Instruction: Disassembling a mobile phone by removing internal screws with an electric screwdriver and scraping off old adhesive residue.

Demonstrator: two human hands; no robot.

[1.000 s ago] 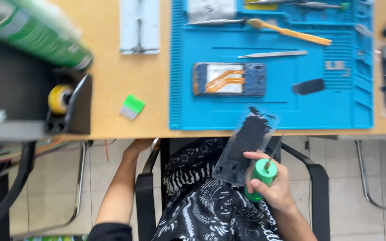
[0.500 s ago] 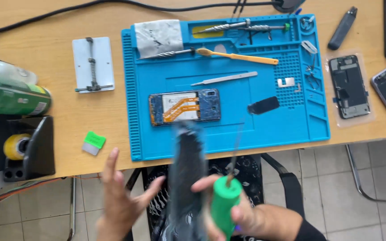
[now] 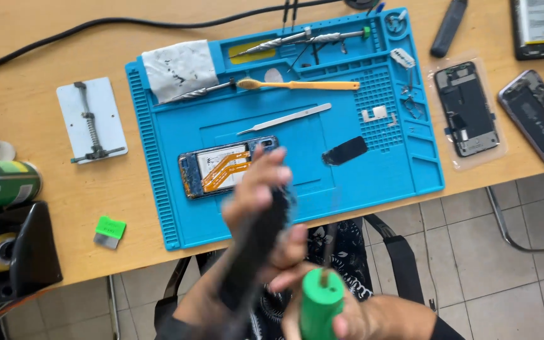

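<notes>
My left hand (image 3: 258,187) grips the upper part of a dark, blurred phone screen panel (image 3: 253,255), held up over the table's front edge. My right hand (image 3: 355,317) is closed on a green-handled screwdriver (image 3: 320,307), and its fingers also touch the panel's side. The thin screwdriver shaft points up toward the blue work mat (image 3: 410,173). On the mat, just beyond my left hand, lies an opened phone body (image 3: 221,165) with orange flex cables showing.
On the mat lie tweezers (image 3: 284,118), an orange toothbrush (image 3: 303,84), a small black part (image 3: 345,151) and a white cloth (image 3: 179,68). Two opened phones (image 3: 467,108) (image 3: 536,114) lie to the right. To the left are a metal holder plate (image 3: 92,119), a green scraper (image 3: 109,231), a tape dispenser (image 3: 9,252) and a green can (image 3: 1,184).
My left hand rose from below the table and took hold of the dark panel. The panel and screwdriver moved left and closer to the camera, and the view shifted over the mat.
</notes>
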